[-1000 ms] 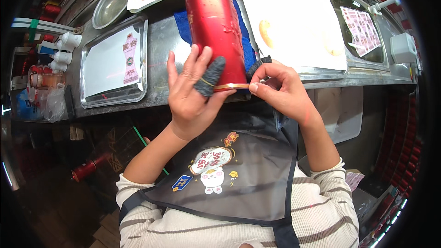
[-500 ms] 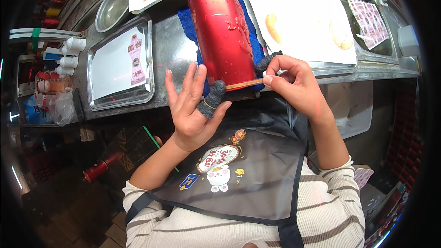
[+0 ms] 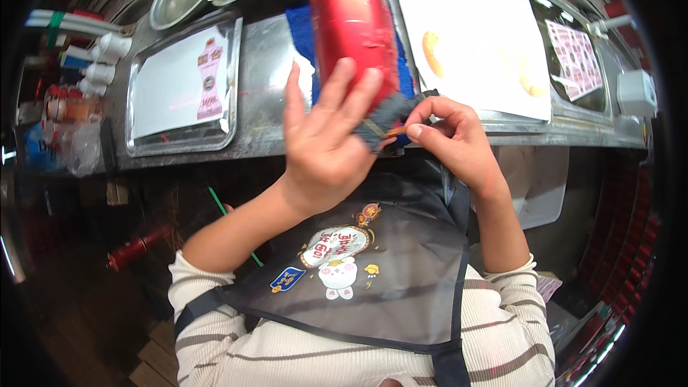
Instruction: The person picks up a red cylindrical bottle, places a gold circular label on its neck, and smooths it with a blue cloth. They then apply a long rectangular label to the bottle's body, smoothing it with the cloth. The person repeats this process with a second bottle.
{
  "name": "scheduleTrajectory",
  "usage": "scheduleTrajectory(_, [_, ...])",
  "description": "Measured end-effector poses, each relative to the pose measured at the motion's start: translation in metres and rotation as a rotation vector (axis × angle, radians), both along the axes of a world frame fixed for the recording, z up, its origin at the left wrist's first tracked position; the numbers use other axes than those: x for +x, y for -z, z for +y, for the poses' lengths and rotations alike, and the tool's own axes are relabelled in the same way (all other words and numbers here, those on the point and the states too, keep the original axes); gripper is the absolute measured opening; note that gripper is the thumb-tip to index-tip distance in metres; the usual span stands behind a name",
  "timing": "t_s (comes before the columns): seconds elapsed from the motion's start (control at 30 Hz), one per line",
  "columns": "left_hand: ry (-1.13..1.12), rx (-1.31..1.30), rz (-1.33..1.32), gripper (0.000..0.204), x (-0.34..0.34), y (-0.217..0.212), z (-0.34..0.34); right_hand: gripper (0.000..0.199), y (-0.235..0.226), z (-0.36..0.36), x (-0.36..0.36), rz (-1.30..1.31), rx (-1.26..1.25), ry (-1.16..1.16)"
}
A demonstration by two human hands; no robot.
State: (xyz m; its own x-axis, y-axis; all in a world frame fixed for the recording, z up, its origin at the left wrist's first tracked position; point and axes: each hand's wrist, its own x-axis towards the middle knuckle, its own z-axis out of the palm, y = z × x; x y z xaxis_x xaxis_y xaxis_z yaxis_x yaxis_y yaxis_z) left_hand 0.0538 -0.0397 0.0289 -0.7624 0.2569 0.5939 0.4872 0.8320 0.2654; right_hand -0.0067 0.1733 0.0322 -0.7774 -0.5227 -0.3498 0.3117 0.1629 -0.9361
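Note:
A glossy red bottle (image 3: 351, 29) lies on a blue cloth (image 3: 299, 32), its base toward me and its neck pointing away. My right hand (image 3: 459, 140) pinches the end of a thin gold strip (image 3: 396, 131) beside the bottle's base, between thumb and index finger. A dark grey finger sleeve covers one of its fingers. Over the base edge reaches my left hand (image 3: 326, 140), fingers spread, somewhat blurred. Its index finger wears a grey finger sleeve (image 3: 373, 125) with a thin band and lies against the strip, hiding most of it.
A metal tray (image 3: 235, 93) with white sheet and pink label is at left, below a metal bowl (image 3: 159, 11). White paper (image 3: 480, 36) covers a tray at right; beyond it a sheet of pink labels (image 3: 573, 57) lies in another tray. The bench edge (image 3: 251, 161) runs before me.
My left hand has swept right along the bottle's base toward my right hand, covering the strip that was stretched in view. The right hand keeps its pinch. The head view has shifted slightly.

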Motion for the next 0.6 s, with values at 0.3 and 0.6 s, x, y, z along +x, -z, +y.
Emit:
scheduleTrajectory(0.3, [-0.063,0.222,-0.152,0.045,0.041,0.021,-0.03,0.012,-0.015,0.0,0.004,-0.043,0.016,0.024])
scheduleTrajectory(0.6, [0.017,0.025,-0.08,0.03,0.025,-0.005,-0.016,0.009,-0.002,0.004,-0.002,-0.026,0.014,0.018])
